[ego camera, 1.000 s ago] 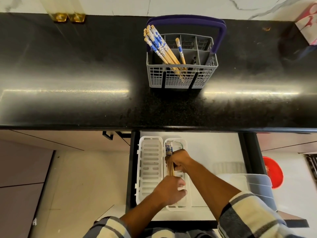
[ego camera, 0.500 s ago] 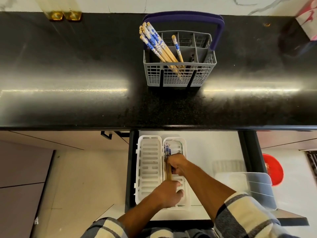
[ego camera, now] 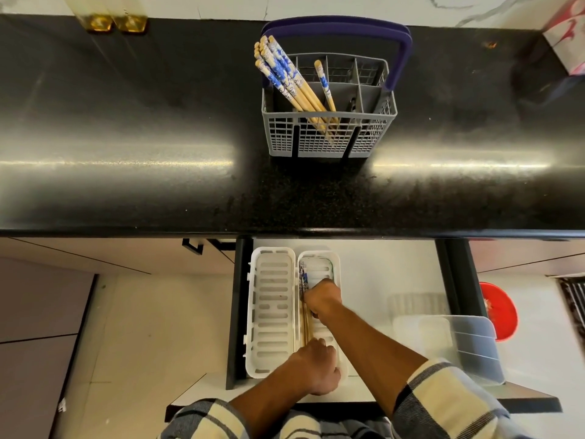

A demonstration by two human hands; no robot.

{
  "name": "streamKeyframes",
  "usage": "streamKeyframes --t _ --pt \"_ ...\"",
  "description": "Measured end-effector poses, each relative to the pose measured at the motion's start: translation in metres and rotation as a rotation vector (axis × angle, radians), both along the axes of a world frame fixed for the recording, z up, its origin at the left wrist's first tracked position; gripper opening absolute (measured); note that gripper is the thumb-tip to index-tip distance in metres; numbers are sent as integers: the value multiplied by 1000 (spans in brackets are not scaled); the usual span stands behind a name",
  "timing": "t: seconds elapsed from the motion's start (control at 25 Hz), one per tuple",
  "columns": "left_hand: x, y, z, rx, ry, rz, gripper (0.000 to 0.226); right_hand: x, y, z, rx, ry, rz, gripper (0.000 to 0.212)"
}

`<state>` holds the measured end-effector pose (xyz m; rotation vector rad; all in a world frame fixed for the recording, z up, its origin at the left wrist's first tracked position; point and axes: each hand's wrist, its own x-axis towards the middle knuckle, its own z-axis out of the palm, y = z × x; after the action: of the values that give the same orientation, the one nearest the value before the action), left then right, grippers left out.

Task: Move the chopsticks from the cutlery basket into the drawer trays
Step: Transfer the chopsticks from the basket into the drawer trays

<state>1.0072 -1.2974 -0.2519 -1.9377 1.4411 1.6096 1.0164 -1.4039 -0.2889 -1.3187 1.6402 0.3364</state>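
Chopstick bundle (ego camera: 304, 299) lies in right white tray (ego camera: 335, 264), long axis near-to-far, blue ends far. Right hand (ego camera: 323, 299) fingers curled onto its middle; left hand (ego camera: 316, 369) curled over near tips. More chopsticks (ego camera: 286, 79) lean left in grey cutlery basket (ego camera: 329, 134) on black counter (ego camera: 126, 137).

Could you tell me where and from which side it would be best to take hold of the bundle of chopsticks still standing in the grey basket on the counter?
Probably grip the bundle of chopsticks at the blue patterned tops, coming from above and the left. They lean up and out over the left corner of the basket, clear of its walls and of the purple handle.
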Motion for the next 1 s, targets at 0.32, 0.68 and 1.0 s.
streamKeyframes --t 0.32,0.68,1.0 --pt "5 10 7 -21 73 29 61 -8 8 3 -135 90 137 18" --pt "30 16 43 -25 151 95 62 -11 8 23 -191 33 209 17" --pt "148 -70 152 -753 304 727 34 1 -84 191 -720 -601 115 12"
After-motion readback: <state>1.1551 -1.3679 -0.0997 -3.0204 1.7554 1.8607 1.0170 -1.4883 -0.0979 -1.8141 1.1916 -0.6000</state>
